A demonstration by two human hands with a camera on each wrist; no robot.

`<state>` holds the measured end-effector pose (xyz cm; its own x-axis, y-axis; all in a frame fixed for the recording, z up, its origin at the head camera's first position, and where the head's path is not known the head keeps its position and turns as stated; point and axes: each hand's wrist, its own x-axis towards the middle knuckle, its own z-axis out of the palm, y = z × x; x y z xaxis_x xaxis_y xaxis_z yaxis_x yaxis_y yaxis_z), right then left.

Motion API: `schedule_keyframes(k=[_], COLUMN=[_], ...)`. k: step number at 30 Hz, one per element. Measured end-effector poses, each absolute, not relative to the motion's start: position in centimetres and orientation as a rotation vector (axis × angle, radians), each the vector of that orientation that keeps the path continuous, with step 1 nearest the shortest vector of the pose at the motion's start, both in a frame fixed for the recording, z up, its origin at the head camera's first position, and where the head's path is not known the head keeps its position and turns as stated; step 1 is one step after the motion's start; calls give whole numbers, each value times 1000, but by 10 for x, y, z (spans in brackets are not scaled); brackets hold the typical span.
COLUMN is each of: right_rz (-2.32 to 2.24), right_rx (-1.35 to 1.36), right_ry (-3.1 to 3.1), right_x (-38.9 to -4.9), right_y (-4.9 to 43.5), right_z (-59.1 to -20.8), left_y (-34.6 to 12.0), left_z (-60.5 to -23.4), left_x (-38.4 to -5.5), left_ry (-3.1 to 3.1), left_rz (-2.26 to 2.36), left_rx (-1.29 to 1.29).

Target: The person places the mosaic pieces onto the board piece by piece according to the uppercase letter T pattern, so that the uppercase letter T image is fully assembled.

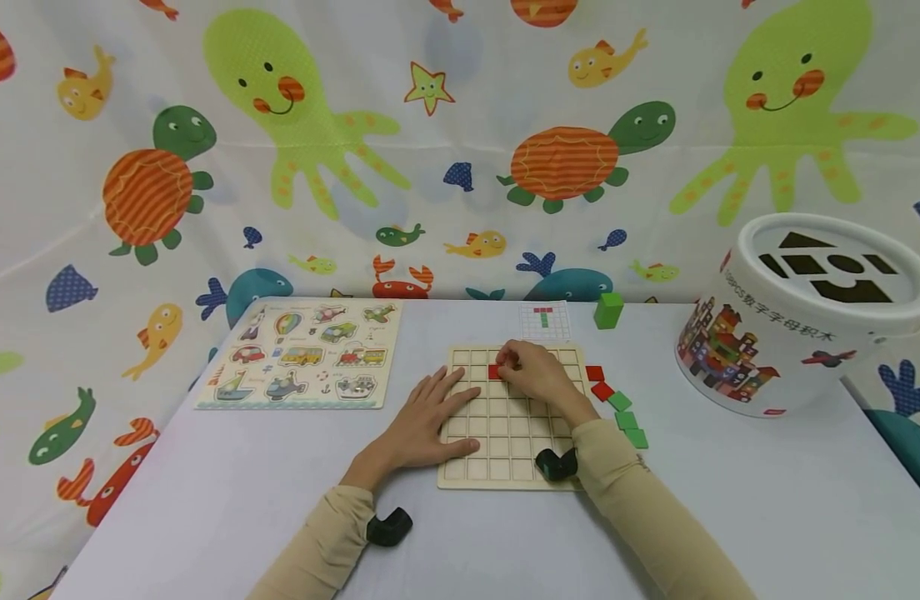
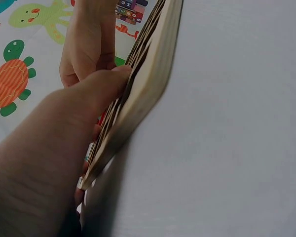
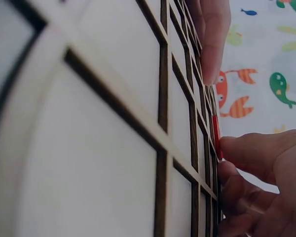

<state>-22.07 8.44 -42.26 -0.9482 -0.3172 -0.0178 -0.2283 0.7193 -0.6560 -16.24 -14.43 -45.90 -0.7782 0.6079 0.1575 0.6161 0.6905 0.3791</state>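
Left hand (image 1: 417, 430) spread on board (image 1: 499, 448); right hand (image 1: 538, 372) pinching one red tile (image 1: 493, 372); two loose reds (image 1: 602, 391), three greens (image 1: 627, 421).

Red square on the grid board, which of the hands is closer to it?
Right. The right hand touches the red square; the left hand lies farther off, partly on the grid board, left of the square.

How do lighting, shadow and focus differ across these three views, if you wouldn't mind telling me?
Head view: bright, fairly even light, grid board clearly legible; left wrist view: dimmer, with a dark, soft shadow on the tabletop under the board's edge; right wrist view: also dimmer, the part of the grid board nearest the lens blurred, its farther lines crisper.
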Motion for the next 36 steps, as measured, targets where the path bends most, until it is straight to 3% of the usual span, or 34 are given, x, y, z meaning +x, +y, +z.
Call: schedule_keyframes(k=[15,28,36], right_rz=[-1262,-1062,-980], right_rx=[-461,-252,-292], right_ry=[2727,2781,2774], right_x=[-204,-205,-210], right_y=[125,208,225], right_z=[-411,-420,-422], left_y=[-143,-142,-134], left_z=[-461,-461,-456], left_x=[-162,-157,-163], left_ry=[-2862,-2883,-2936], left_rz=[-647,-666,-593], left_rx=[-1036,-1043,-1037])
